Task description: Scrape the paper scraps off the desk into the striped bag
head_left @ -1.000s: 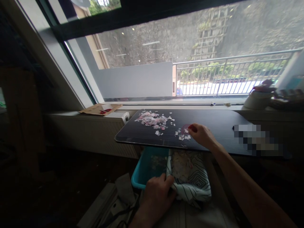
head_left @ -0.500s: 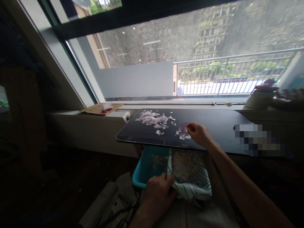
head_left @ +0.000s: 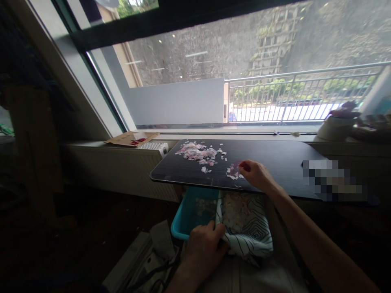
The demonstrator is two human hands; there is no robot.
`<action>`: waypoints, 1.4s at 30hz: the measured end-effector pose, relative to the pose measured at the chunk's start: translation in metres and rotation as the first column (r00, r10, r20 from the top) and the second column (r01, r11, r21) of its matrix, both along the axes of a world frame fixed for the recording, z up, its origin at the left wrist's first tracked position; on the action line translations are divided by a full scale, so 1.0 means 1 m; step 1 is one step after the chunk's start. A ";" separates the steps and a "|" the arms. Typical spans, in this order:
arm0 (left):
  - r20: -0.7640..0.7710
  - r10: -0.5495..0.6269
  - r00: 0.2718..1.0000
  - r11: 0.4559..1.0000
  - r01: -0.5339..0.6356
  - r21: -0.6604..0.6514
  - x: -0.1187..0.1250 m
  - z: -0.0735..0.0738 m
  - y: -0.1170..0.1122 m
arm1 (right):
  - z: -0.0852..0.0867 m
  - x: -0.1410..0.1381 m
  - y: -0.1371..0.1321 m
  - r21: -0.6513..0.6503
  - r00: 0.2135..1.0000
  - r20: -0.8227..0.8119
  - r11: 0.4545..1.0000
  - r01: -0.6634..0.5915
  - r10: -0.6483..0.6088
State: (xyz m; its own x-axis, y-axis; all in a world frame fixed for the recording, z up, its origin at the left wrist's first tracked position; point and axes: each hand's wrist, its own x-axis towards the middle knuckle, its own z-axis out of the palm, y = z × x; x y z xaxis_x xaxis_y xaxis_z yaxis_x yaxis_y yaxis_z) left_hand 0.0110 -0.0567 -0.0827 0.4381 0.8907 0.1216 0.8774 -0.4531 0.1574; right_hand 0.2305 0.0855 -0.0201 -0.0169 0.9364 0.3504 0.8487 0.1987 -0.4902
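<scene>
My right hand (head_left: 256, 175) is closed over the front part of the black tabletop (head_left: 275, 162), its fingers pinching a thin, see-through pink piece (head_left: 235, 167). That piece stands at a small cluster of paper bits (head_left: 232, 177). Farther left on the table lies a larger pile of white and pinkish paper bits (head_left: 198, 152). Below the table edge, my left hand (head_left: 205, 243) is closed on the near edge of a patterned cloth (head_left: 256, 238). The cloth lines a container with pale scraps (head_left: 236, 209) in it. Beside it is a turquoise tub (head_left: 176, 228), also with scraps inside.
Red-handled scissors (head_left: 138, 141) rest on brown paper (head_left: 120, 139) by the window, above a white radiator (head_left: 146, 158). A blurred-out object (head_left: 332, 179) lies at the table's right end. White boxy things (head_left: 140, 260) stand on the floor at lower left.
The pink piece has shifted slightly left and nearer, over the small cluster, and those bits sit closer together. My left hand keeps its hold on the cloth edge.
</scene>
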 end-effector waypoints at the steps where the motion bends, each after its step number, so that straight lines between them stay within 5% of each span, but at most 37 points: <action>1: 0.000 0.000 1.000 1.000 0.000 -0.001 0.000 0.000 0.000 | -0.001 -0.001 0.000 -0.007 0.999 -0.023 0.999 -0.047 0.047; 4: 0.001 0.000 1.000 1.000 0.000 -0.002 0.000 0.001 -0.001 | -0.005 -0.002 0.000 0.006 0.990 -0.085 0.994 -0.113 0.113; 12: -0.008 0.003 1.000 1.000 -0.002 0.013 0.000 0.001 -0.001 | -0.001 0.022 -0.009 0.017 0.996 -0.016 0.996 0.086 -0.086; 18: -0.010 -0.008 1.000 1.000 0.008 0.008 0.001 0.001 -0.001 | -0.007 0.007 0.003 0.015 0.989 -0.131 0.997 -0.074 0.075; 24: -0.019 -0.004 1.000 1.000 0.004 0.004 0.001 0.000 0.000 | -0.008 0.014 0.000 0.022 0.998 -0.059 0.999 0.027 -0.026; 30: -0.020 0.000 1.000 1.000 -0.001 -0.018 0.001 0.001 0.000 | -0.009 -0.002 0.005 -0.004 0.982 -0.119 0.989 -0.150 0.149; 36: 0.001 -0.001 1.000 1.000 0.001 0.007 0.000 0.000 -0.002 | -0.006 0.002 0.015 0.070 0.997 -0.072 0.997 0.030 -0.025; 42: -0.003 -0.008 1.000 1.000 0.008 0.018 0.000 0.001 0.000 | -0.007 0.008 0.017 0.011 0.997 -0.073 0.999 -0.032 0.033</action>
